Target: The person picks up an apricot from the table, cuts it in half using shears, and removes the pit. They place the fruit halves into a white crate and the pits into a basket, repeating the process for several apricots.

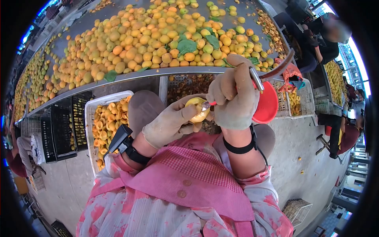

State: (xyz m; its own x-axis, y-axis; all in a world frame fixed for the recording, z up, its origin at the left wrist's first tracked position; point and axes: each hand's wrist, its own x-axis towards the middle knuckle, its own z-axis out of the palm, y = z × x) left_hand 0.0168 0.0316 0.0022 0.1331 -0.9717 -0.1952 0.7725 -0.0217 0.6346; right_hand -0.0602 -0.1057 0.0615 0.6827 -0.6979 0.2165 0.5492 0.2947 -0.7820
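In the head view, my left hand (167, 124), in a pale glove, is closed around a yellow apricot (196, 110). My right hand (233, 94), gloved too, grips a small knife, its short metal blade (205, 105) and a bit of red handle showing at the fruit. The blade's tip is against the apricot, and my fingers hide most of the handle. A metal piece (257, 80) and a curved reddish-brown strip (278, 67) stick out past my right hand. Behind that hand is a red bowl (265, 102), near my right knee.
Whole apricots (150, 35) with some green leaves heap on the metal table (154, 73) ahead. A white crate (90, 126) of apricot halves stands at my left; another crate (304, 112) is at right. Dark scraps (185, 89) lie under the table. Seated people (316, 39) work nearby.
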